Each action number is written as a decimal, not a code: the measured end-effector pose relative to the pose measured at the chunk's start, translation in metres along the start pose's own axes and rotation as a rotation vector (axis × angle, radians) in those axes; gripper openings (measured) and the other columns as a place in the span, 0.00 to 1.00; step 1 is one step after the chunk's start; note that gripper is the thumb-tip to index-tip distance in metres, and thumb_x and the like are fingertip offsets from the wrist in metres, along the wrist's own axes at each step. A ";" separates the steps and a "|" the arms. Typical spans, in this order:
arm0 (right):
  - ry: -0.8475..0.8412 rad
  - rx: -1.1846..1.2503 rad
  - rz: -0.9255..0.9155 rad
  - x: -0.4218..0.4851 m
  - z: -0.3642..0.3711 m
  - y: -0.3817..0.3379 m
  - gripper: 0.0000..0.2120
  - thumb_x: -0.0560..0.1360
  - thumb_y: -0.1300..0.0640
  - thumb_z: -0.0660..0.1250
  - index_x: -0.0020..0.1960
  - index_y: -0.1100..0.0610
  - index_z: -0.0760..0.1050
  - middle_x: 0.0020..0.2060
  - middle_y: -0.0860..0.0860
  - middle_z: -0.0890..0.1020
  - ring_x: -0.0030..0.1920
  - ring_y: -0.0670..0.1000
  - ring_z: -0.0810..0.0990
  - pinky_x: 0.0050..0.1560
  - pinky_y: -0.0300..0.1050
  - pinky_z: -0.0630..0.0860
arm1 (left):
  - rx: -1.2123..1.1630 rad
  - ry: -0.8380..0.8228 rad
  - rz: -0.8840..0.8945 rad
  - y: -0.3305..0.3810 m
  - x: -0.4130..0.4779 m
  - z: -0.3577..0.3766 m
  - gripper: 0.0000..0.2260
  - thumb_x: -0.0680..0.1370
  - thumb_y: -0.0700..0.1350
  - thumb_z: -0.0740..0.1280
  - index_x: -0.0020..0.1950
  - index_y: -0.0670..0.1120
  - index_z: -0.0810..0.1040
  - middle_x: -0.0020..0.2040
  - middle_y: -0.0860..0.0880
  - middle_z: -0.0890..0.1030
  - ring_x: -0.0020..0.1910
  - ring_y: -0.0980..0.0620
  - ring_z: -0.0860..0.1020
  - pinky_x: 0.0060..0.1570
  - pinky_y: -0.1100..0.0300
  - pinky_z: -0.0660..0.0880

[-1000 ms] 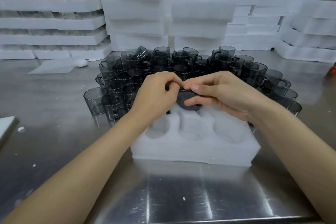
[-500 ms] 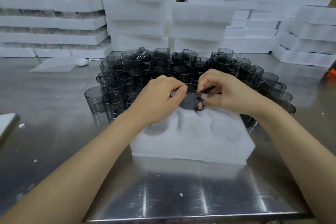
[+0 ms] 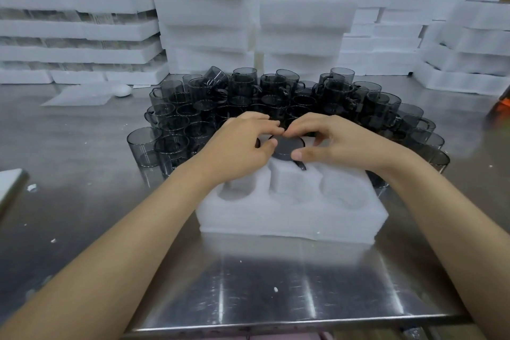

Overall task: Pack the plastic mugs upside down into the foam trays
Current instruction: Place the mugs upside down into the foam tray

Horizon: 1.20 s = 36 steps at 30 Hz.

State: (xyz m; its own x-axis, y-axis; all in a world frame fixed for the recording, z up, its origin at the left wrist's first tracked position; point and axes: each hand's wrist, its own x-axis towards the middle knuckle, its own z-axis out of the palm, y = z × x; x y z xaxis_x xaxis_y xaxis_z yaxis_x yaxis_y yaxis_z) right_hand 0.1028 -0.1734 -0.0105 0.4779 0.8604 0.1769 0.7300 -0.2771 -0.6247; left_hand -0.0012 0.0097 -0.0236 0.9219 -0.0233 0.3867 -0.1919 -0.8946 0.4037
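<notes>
You held one dark mug upside down with both hands, its flat bottom facing up. It sat partly in a pocket at the far middle of the foam tray, with its handle turned toward you. Your left hand and your right hand gripped it from each side, the fingers curled around the bottom edge. The tray lay on the steel desk. The other mugs stood crowded just behind it, before the foam stacks.
</notes>
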 end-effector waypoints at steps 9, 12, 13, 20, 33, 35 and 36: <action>0.036 -0.020 0.022 0.004 -0.004 0.002 0.13 0.68 0.51 0.76 0.51 0.42 0.80 0.53 0.41 0.76 0.52 0.38 0.75 0.53 0.37 0.74 | 0.111 0.036 -0.018 -0.005 0.002 0.008 0.13 0.80 0.49 0.62 0.64 0.52 0.76 0.63 0.56 0.77 0.68 0.54 0.66 0.67 0.51 0.63; 0.024 -0.061 0.045 0.004 -0.004 0.000 0.13 0.69 0.50 0.75 0.53 0.45 0.82 0.52 0.40 0.76 0.53 0.42 0.76 0.55 0.44 0.75 | 0.094 0.046 -0.010 -0.005 0.003 0.008 0.13 0.80 0.48 0.63 0.63 0.51 0.77 0.62 0.56 0.77 0.67 0.54 0.68 0.67 0.51 0.64; 0.002 -0.073 0.052 0.003 -0.005 -0.001 0.13 0.69 0.50 0.75 0.53 0.45 0.82 0.52 0.40 0.77 0.53 0.43 0.77 0.55 0.43 0.75 | 0.073 0.036 -0.017 -0.006 0.003 0.008 0.12 0.80 0.48 0.63 0.62 0.51 0.78 0.62 0.57 0.77 0.67 0.54 0.68 0.67 0.50 0.65; 0.790 -0.290 0.092 -0.011 -0.032 0.020 0.06 0.75 0.58 0.69 0.50 0.52 0.82 0.48 0.47 0.82 0.53 0.49 0.78 0.54 0.39 0.74 | 0.005 0.047 -0.049 -0.009 0.002 0.009 0.11 0.79 0.48 0.64 0.59 0.51 0.80 0.60 0.57 0.79 0.64 0.55 0.70 0.65 0.51 0.68; 0.840 -0.426 0.222 -0.016 -0.047 0.036 0.10 0.71 0.53 0.73 0.50 0.54 0.77 0.55 0.53 0.75 0.54 0.49 0.73 0.56 0.49 0.72 | 0.055 0.033 -0.022 -0.006 0.001 0.007 0.11 0.80 0.48 0.63 0.61 0.50 0.79 0.60 0.55 0.79 0.64 0.54 0.71 0.65 0.54 0.67; 0.820 -0.250 -0.015 -0.012 -0.039 0.019 0.20 0.69 0.58 0.75 0.58 0.51 0.73 0.57 0.47 0.73 0.55 0.43 0.72 0.58 0.42 0.74 | 0.059 0.027 -0.023 -0.005 0.001 0.006 0.12 0.80 0.48 0.63 0.62 0.49 0.79 0.60 0.55 0.79 0.64 0.53 0.71 0.65 0.55 0.67; 0.777 -0.184 -0.109 -0.010 -0.032 0.011 0.27 0.68 0.59 0.76 0.63 0.50 0.71 0.57 0.45 0.72 0.57 0.41 0.73 0.59 0.38 0.73 | 0.059 0.024 -0.025 -0.005 0.001 0.006 0.13 0.80 0.48 0.63 0.63 0.49 0.78 0.61 0.55 0.79 0.65 0.53 0.70 0.65 0.55 0.67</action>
State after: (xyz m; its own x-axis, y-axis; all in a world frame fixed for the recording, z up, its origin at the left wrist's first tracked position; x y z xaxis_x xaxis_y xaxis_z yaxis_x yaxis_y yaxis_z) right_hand 0.1216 -0.1988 0.0052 0.5532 0.3616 0.7505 0.8285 -0.3331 -0.4502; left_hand 0.0025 0.0114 -0.0304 0.9178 0.0096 0.3969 -0.1477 -0.9196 0.3639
